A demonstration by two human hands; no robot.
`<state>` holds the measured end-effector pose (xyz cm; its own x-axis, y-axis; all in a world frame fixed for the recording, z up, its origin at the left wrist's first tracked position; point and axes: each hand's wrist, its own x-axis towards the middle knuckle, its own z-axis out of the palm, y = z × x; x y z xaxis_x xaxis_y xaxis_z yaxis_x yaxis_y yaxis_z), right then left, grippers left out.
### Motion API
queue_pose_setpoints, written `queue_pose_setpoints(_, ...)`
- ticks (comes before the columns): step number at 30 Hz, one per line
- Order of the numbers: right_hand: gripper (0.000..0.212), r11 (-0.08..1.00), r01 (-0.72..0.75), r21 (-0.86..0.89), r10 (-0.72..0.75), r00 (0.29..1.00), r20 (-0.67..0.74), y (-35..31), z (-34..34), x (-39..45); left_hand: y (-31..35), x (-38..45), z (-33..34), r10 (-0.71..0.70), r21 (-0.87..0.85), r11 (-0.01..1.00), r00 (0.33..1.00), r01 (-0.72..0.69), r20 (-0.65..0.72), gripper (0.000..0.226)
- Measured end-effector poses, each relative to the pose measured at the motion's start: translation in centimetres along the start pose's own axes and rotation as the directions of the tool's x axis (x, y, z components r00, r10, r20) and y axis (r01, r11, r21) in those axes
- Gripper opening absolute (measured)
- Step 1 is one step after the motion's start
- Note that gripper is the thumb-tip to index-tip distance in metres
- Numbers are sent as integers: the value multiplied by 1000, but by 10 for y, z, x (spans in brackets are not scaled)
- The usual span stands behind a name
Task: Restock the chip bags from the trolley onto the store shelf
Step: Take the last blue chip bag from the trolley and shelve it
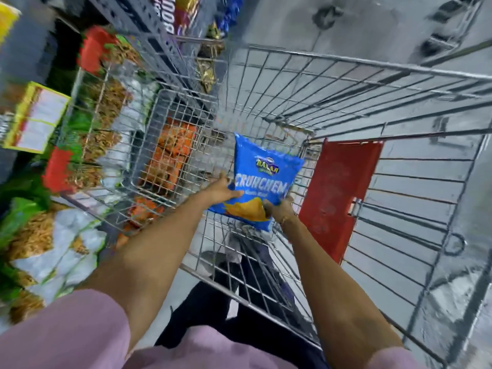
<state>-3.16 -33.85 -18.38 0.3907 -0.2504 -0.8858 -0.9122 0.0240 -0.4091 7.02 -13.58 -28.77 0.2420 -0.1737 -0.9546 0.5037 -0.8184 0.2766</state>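
A blue chip bag (266, 179) with a yellow chip printed on it hangs inside the wire trolley (346, 83), near its bottom. My left hand (223, 189) grips the bag's lower left edge. My right hand (281, 210) grips its lower right corner. Both arms reach down into the trolley from the near side. The store shelf (149, 35) rises on the left, with wire baskets (125, 145) fixed in front of it.
The baskets hold orange, green and white snack packs (170, 155). More green and white packs (40, 243) lie at lower left. A red flap (338, 190) stands inside the trolley. Yellow price tags (37, 118) hang at left. Grey floor lies to the right.
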Motion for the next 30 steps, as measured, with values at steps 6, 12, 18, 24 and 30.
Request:
queue_pose_setpoints(6, 63, 983, -93, 159, 94, 996, 3, 8, 4, 19, 60, -77, 19, 17, -42, 999, 998, -19, -54, 120)
queue_pose_setpoints(12, 65, 964, -86, 252, 67, 994, 83, 21, 3, 30, 52, -72, 16, 36, -171, 984, 996, -51, -87, 92)
queue_pose_setpoints(18, 55, 990, 71, 124, -76, 996, 36, 5, -6, 20, 48, -100, -10, 99, -265, 960, 995, -90, 22, 60)
queue_pose_setpoints(24, 53, 927, 361, 105, -373, 916, 148, -74, -16, -21, 71, -190, -60, 233, -309, 912, 961, -269, -147, 56)
queue_pose_setpoints(30, 40, 741, 663, 105, -667, 709, 230, -172, -3, -112, 63, -323, -105, 407, -344, 731, 781, -590, -474, 60)
